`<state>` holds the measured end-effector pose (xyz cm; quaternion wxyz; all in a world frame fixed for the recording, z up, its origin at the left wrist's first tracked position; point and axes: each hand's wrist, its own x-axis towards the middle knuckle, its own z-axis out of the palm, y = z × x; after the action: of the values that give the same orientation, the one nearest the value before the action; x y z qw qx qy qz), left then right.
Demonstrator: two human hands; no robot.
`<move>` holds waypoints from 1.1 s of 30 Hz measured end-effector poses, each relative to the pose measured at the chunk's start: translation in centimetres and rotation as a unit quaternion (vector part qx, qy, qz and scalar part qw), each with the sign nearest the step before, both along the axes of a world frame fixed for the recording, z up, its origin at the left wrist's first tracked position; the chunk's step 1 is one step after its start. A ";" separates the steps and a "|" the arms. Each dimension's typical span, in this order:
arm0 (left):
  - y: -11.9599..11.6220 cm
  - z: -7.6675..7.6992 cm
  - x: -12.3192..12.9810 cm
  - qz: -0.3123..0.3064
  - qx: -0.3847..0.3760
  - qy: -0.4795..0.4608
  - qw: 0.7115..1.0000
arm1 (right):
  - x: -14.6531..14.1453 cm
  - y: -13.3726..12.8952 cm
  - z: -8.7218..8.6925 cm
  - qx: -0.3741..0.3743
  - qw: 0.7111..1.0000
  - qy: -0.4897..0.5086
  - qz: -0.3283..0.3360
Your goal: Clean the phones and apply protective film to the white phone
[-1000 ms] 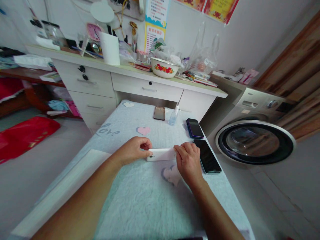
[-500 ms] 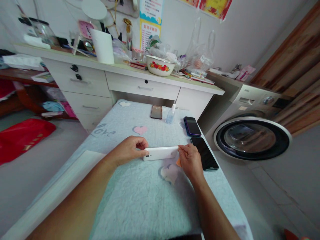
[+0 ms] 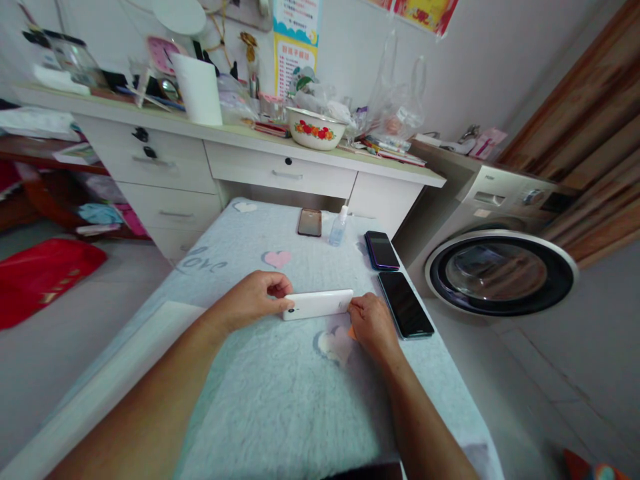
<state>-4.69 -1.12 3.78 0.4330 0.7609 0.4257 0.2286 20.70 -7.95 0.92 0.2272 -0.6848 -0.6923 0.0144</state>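
Observation:
A white smartphone [image 3: 320,304] stands on its long edge over the cloth-covered table, its back with the camera lens facing me. My left hand [image 3: 263,293] pinches its left end between thumb and fingers. At the other end, my right hand [image 3: 373,323] is closed with its fingertips against the phone's edge. A bit of orange cloth [image 3: 352,333] pokes out from under that hand, mostly hidden by it. Just right of this hand lies a black-screened phone [image 3: 405,305], with a second dark phone [image 3: 382,251] beyond it.
Toward the table's far end are a phone case [image 3: 310,223] and a clear spray bottle [image 3: 338,228]. A white desk [image 3: 280,170] with a flowered enamel bowl [image 3: 316,129] stands behind. At right, a washing machine [image 3: 500,273] has its round door sticking out.
The right hand's fingers have shifted down a little along the phone's right end, baring more of its corner. The left hand keeps its pinch. The whole view has shifted slightly.

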 end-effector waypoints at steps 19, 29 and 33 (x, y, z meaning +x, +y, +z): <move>-0.1 0.1 -0.1 -0.002 0.010 0.003 1.000 | -0.8 0.0 0.5 0.110 0.976 0.190 -0.008; 0.0 0.0 0.0 -0.006 0.005 0.001 1.000 | -1.3 -0.1 0.5 0.189 0.981 0.052 0.004; 0.0 0.1 0.0 -0.008 0.012 -0.003 1.000 | -1.6 -0.3 0.6 0.212 0.977 0.019 0.025</move>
<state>-4.72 -1.15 3.83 0.4271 0.7684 0.4160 0.2325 19.07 -8.21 1.55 0.3802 -0.6030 -0.6919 -0.1142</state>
